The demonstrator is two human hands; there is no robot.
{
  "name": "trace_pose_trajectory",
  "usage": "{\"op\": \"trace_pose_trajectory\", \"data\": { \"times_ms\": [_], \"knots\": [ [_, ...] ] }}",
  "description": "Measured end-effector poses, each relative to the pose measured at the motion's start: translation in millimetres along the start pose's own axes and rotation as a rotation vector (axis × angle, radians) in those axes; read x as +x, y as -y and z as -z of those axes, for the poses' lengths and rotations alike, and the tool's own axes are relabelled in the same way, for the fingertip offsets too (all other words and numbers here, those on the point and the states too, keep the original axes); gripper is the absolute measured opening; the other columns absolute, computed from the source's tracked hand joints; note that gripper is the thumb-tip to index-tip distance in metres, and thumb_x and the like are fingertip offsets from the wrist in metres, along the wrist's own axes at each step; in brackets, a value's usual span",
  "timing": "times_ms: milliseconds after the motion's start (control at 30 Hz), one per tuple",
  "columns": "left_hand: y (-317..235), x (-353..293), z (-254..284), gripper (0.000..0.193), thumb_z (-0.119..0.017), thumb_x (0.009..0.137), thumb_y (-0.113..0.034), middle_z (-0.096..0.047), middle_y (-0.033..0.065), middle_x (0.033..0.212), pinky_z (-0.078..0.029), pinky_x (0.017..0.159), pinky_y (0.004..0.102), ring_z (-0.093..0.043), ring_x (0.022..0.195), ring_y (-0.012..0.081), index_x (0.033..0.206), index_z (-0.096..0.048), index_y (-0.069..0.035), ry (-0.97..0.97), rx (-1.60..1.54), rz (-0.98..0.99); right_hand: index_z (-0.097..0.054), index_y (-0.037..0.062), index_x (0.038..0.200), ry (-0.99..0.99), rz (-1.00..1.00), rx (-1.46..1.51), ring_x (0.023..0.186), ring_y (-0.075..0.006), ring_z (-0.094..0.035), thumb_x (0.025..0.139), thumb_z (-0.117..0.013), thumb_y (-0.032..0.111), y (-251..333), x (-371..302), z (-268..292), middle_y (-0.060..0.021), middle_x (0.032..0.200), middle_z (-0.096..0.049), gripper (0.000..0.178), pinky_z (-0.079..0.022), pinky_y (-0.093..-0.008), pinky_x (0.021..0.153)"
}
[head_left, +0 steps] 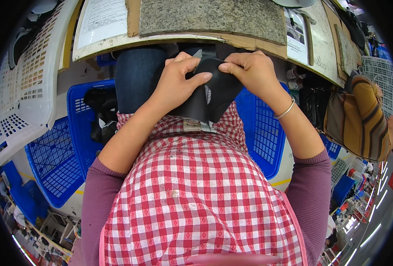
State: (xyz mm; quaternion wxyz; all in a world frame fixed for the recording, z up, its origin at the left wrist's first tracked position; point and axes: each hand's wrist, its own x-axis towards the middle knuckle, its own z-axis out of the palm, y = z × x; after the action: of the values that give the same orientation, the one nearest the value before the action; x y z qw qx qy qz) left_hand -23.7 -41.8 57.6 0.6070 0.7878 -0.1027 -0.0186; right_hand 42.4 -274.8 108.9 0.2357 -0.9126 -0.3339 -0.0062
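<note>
Over my lap, both hands hold a black leather-like piece [221, 86] that hangs down in folds. My left hand [178, 80] pinches its upper left side between thumb and fingers. At its upper right edge, my right hand [254, 73] grips with thumb and forefinger. A pale strip shows in the slit along the middle of the piece. Its lower corner rests near the waist of the red and white checked apron [183, 186]. Part of the piece is hidden behind my fingers.
A worktable with a grey stone slab [212, 17] lies just ahead. Blue baskets [267, 133] stand at both sides, the left one with black pieces [101, 111] inside. A white plastic crate [28, 75] is at far left. A brown striped bag [360, 119] sits at right.
</note>
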Motion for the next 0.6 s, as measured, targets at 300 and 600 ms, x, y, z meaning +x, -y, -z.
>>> {"op": "trace_pose_trajectory", "data": {
  "times_ms": [300, 600],
  "knots": [
    [5.5, -6.4, 1.4, 0.017, -0.083, 0.086, -0.012, -0.06, 0.0005, 0.084, -0.044, 0.073, 0.0292, -0.053, 0.08, 0.011, 0.099, -0.079, -0.002, -0.004, -0.211, 0.182, -0.073, 0.0142, 0.085, 0.2, 0.03, -0.108, 0.073, -0.03, -0.066, 0.091, -0.074, 0.046, 9.7, 7.9, 4.7, -0.0072, 0.072, -0.068, 0.033, -0.05, -0.0417, 0.07],
    [-78.2, 0.5, 52.7, 0.019, -0.085, 0.083, -0.004, -0.067, 0.0002, 0.088, -0.05, 0.082, 0.0283, -0.062, 0.086, 0.0105, 0.101, -0.08, -0.001, -0.012, -0.137, 0.099, -0.077, 0.0011, 0.105, 0.439, -0.263, 0.346, 0.077, -0.0084, -0.062, 0.09, -0.083, 0.024, 20.3, -10.6, 67.4, -0.002, 0.081, -0.071, 0.028, -0.052, -0.028, 0.071]
  ]
}}
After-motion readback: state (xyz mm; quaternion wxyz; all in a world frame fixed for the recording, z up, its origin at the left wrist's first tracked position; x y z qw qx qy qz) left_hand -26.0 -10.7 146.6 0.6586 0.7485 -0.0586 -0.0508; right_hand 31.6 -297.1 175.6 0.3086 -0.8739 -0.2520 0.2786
